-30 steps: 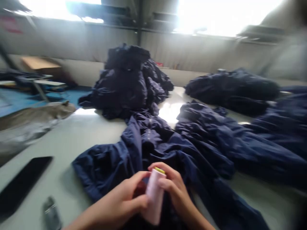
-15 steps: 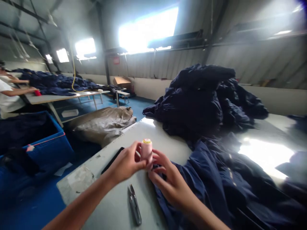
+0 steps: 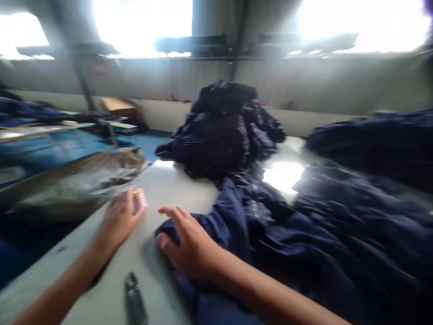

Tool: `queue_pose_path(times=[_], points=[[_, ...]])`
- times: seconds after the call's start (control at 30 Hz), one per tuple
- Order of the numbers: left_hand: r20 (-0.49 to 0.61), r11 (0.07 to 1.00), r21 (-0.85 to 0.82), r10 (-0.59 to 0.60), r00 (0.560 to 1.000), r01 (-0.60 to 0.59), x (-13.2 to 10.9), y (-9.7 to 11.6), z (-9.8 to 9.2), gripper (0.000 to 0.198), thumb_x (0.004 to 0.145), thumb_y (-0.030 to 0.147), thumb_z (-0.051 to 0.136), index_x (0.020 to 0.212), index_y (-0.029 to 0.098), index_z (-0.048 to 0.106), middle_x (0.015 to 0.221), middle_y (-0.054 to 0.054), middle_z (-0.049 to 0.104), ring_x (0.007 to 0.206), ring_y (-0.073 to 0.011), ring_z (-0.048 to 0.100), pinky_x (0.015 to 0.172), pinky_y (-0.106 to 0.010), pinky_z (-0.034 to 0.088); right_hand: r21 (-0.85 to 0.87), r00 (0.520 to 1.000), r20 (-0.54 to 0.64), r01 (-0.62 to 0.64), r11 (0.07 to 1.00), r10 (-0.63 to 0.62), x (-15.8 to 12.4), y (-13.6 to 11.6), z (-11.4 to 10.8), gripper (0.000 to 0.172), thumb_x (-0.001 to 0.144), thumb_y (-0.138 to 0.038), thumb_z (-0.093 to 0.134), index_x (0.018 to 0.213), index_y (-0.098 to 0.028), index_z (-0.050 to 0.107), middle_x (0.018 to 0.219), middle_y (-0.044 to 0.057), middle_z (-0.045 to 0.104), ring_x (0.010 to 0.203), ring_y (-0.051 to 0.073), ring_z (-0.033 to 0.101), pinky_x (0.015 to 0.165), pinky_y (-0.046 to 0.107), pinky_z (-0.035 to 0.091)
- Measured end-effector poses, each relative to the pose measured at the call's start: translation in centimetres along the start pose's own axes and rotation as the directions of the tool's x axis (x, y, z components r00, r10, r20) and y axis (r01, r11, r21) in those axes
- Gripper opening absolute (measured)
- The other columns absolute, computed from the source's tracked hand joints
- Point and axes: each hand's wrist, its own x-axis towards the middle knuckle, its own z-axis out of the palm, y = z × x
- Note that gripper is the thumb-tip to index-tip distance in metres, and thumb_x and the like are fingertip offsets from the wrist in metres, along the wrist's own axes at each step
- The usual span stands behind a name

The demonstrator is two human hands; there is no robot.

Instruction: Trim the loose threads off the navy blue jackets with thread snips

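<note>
My left hand (image 3: pixel 120 216) is closed around a pale pink spool of thread (image 3: pixel 140 201) with a yellow top, over the left part of the table (image 3: pixel 179 185). To its right, my right hand (image 3: pixel 189 241) has its thumb and fingers apart and holds nothing. It is over the near edge of a dark navy garment (image 3: pixel 230 212), and I cannot tell whether it touches the cloth. Below the hands, a pair of dark thread snips (image 3: pixel 135 298) lies on the table, blurred. A dark flat object beneath my left wrist is mostly hidden.
A tall heap of navy garments (image 3: pixel 216 131) stands at the table's far end. More dark cloth (image 3: pixel 375 149) lies to the right. Beyond the left edge is a large brownish sack (image 3: pixel 84 176) on the floor. A cardboard box (image 3: pixel 118 106) and another table stand farther back.
The view has swung to the right. My right hand has come off the spool and opened above the garment. My left hand alone now holds the spool, farther left.
</note>
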Motion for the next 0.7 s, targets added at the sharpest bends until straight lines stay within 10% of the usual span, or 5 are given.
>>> queue_pose_path(times=[0.17, 0.33, 0.43, 0.57, 0.7], points=[[-0.093, 0.966, 0.109, 0.246, 0.965, -0.236, -2.4, 8.6, -2.5, 0.073, 0.098, 0.055, 0.061, 0.160, 0.019, 0.044, 0.157, -0.019, 0.056, 0.143, -0.0458, 0.055, 0.122, -0.063, 0.042, 0.025, 0.915, -0.293, -0.284, 0.959, 0.278, -11.9, -1.2, -8.3, 0.024, 0.099, -0.024, 0.066, 0.123, -0.024, 0.067, 0.118, 0.009, 0.070, 0.106, 0.025, 0.070, 0.086, 0.038, 0.060], [0.335, 0.985, -0.084, 0.170, 0.927, -0.150, -6.8, 13.2, -4.3, 0.036, 0.104, 0.058, 0.057, 0.113, 0.028, 0.075, 0.099, -0.001, 0.078, 0.087, -0.0237, 0.073, 0.074, -0.032, 0.055, 0.065, 0.832, -0.314, -0.461, 0.885, 0.457, -19.2, -0.7, -9.4, 0.012, 0.106, -0.029, 0.060, 0.109, -0.023, 0.069, 0.103, 0.006, 0.068, 0.091, 0.023, 0.067, 0.078, 0.037, 0.057], [0.471, 0.999, 0.032, -0.015, 0.882, 0.000, -10.9, 11.9, -4.1, 0.032, 0.106, 0.052, 0.055, 0.105, 0.026, 0.073, 0.091, -0.001, 0.074, 0.081, -0.0216, 0.071, 0.073, -0.031, 0.051, -0.005, 0.912, -0.120, -0.395, 0.919, 0.392, -18.9, -3.5, -7.0, 0.011, 0.107, -0.026, 0.057, 0.103, -0.024, 0.067, 0.101, 0.006, 0.068, 0.087, 0.021, 0.066, 0.077, 0.035, 0.056], [0.365, 0.908, 0.294, -0.395, 0.843, 0.298, -14.7, 10.2, -2.5, 0.027, 0.107, 0.045, 0.051, 0.111, 0.023, 0.065, 0.105, -0.007, 0.073, 0.094, -0.0258, 0.073, 0.082, -0.035, 0.053, -0.131, 0.958, 0.157, -0.222, 0.966, 0.241, -16.2, -5.9, -4.3, 0.010, 0.099, -0.017, 0.059, 0.104, -0.022, 0.065, 0.105, 0.007, 0.068, 0.088, 0.021, 0.069, 0.076, 0.033, 0.058], [0.427, 0.884, 0.303, -0.461, 0.778, 0.357, -14.5, 9.9, -0.5, 0.023, 0.105, 0.033, 0.051, 0.124, 0.021, 0.057, 0.110, -0.011, 0.077, 0.104, -0.0313, 0.078, 0.084, -0.036, 0.055, -0.254, 0.947, 0.227, -0.166, 0.953, 0.226, -13.0, -4.6, -3.1, 0.010, 0.097, -0.018, 0.059, 0.102, -0.021, 0.067, 0.103, 0.009, 0.068, 0.091, 0.024, 0.070, 0.081, 0.038, 0.060]])
